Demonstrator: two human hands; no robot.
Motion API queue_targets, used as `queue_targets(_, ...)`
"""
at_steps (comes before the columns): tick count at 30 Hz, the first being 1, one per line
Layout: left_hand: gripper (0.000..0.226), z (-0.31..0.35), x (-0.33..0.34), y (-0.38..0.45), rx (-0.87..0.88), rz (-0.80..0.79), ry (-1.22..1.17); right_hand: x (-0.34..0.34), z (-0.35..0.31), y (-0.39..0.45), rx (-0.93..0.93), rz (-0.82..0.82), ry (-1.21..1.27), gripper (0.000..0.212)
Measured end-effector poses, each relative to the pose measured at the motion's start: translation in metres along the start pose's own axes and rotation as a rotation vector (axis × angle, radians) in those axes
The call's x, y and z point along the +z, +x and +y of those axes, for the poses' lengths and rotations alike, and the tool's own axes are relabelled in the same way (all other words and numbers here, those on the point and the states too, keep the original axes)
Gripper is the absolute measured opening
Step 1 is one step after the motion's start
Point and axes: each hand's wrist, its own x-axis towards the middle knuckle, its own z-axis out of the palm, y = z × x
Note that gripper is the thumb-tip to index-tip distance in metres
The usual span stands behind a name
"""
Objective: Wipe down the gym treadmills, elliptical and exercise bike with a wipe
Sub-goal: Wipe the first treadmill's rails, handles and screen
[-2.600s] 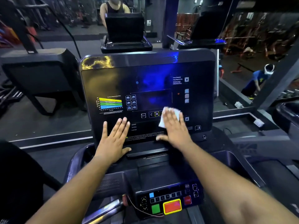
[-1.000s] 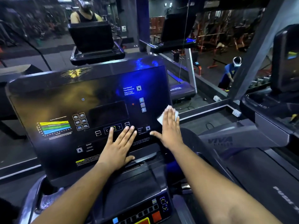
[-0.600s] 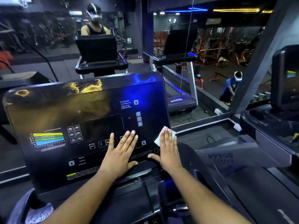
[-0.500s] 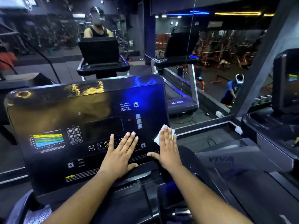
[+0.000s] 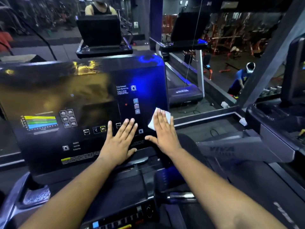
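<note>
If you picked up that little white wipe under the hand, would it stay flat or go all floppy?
Probably floppy: the thin white wipe lies flat under the right hand, moulded against the glossy black treadmill console. It likely weighs almost nothing, since straight fingers alone pin it. It should slide easily on that shiny panel.

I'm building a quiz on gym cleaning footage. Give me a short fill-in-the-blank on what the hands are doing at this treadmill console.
1. The white wipe is pressed flat under the ____ hand.
2. The left hand lies flat on the console panel and holds ____.
3. The wipe sits at the panel's ____ edge.
4. On the panel's left side, the coloured chart's top band is ____.

Missing words: right; nothing; right; yellow
</note>
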Motion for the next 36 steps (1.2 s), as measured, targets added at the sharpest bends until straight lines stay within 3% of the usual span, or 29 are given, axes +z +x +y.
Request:
queue_targets(4, 0.101, 0.017, 0.006, -0.006, 0.014, -0.010, -0.005, 0.031, 0.009, -0.070, -0.067, -0.070, -0.046, 0.088)
queue_targets(9, 0.097, 0.045, 0.014, -0.017, 0.053, -0.056, -0.019, 0.034, 0.014, -0.097, -0.079, -0.123, -0.079, 0.094)
queue_targets(12, 0.091, 0.057, 0.011, -0.021, 0.025, -0.085, -0.027, 0.025, 0.013, -0.101, -0.076, -0.077, -0.014, 0.071)
queue_targets(14, 0.094, 0.063, 0.006, -0.024, 0.005, -0.113, -0.060, 0.017, 0.011, -0.105, -0.074, -0.082, 0.032, 0.070)
queue_targets(17, 0.096, 0.071, 0.001, -0.034, 0.033, -0.092, -0.134, 0.009, 0.004, -0.121, 0.033, -0.065, 0.148, 0.066)
queue_targets(19, 0.086, 0.080, -0.002, -0.043, 0.060, -0.029, -0.214, 0.003, -0.008, -0.140, 0.128, -0.035, 0.267, 0.057)
queue_targets(21, 0.067, 0.094, -0.011, -0.049, 0.050, 0.032, -0.341, -0.004, -0.021, -0.161, 0.181, 0.017, 0.365, 0.053)
queue_targets(23, 0.058, 0.109, -0.025, -0.052, 0.019, -0.029, -0.525, -0.015, -0.038, -0.179, 0.243, 0.056, 0.400, 0.051)
queue_targets(26, 0.068, 0.134, -0.037, -0.057, -0.085, -0.253, -0.889, -0.040, -0.061, -0.200, 0.369, 0.116, 0.414, 0.050)
queue_targets(28, 0.071, 0.153, -0.052, -0.062, -0.173, -0.444, -1.283, -0.059, -0.076, -0.219, 0.412, 0.139, 0.416, 0.052)
queue_targets(31, 0.049, 0.179, -0.072, -0.081, -0.237, -0.604, -1.788, -0.084, -0.097, -0.255, 0.515, 0.138, 0.434, 0.057)
queue_targets(33, 0.039, 0.195, -0.074, -0.101, -0.214, -0.704, -1.943, -0.096, -0.107, -0.290, 0.618, 0.140, 0.438, 0.062)
queue_targets(36, 0.021, 0.222, -0.078, -0.133, -0.129, -0.832, -1.954, -0.112, -0.118, -0.343, 0.745, 0.081, 0.497, 0.078)
